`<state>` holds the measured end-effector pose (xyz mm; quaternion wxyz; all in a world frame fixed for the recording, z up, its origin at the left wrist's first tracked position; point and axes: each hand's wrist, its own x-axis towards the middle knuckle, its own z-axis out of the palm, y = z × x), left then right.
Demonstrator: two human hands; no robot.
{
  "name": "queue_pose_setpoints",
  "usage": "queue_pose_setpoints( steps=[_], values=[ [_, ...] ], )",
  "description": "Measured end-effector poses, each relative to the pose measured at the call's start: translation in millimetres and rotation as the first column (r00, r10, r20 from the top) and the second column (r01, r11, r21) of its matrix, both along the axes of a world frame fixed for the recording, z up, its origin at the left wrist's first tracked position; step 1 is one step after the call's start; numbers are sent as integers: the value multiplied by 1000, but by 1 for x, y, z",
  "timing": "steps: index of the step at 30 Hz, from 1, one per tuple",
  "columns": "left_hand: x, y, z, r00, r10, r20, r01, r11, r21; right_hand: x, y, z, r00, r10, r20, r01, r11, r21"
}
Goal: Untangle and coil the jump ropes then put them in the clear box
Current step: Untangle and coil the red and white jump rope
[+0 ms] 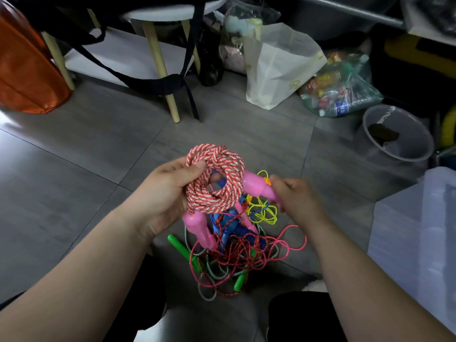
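- Grey floor (74, 181) tiles run wide left of and beyond the tangled pile (234, 253); stool legs (160, 70), paper bag (278, 67) and grey bin (399, 134) well beyond it.
- Clear box (419, 218) edge sits right of the pile, apart from it.
- Red-white rope (217, 183): striped twist, coiled in a ring, held above the pile.
- Left hand (162, 193) grips the coil, thumb pressed over the strands; one pink handle (198, 227) hangs below.
- Right hand (298, 201) curled round the other pink handle (256, 185).
- Pile: thin red, pink, yellow and blue cords knotted together, green handles poking out.
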<state>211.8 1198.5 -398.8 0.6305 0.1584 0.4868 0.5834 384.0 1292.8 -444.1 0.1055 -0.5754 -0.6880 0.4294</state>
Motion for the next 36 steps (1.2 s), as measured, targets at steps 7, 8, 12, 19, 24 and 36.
queue_pose_setpoints(
  steps=[7,8,12,19,24,36],
  values=[
    [-3,-2,-4,962,-16,-272,11,1000,-18,11,-1,13,957,-83,279,19,974,225],
    [-4,-2,-5,945,-16,-327,14,1000,-8,12,0,11,957,-91,277,23,971,240],
    [0,-3,-7,898,-76,-433,81,997,-5,16,5,-4,986,15,166,-20,999,27],
    [15,-4,-9,879,-207,-430,216,976,-28,-10,-16,17,811,178,-558,-365,898,-244],
    [17,-4,-12,851,-211,-480,223,974,-33,-15,-17,12,829,264,-493,-406,891,-206],
    [13,-3,-14,804,-255,-537,276,960,-43,-14,-18,14,835,243,-493,-325,942,-86]
  ],
)
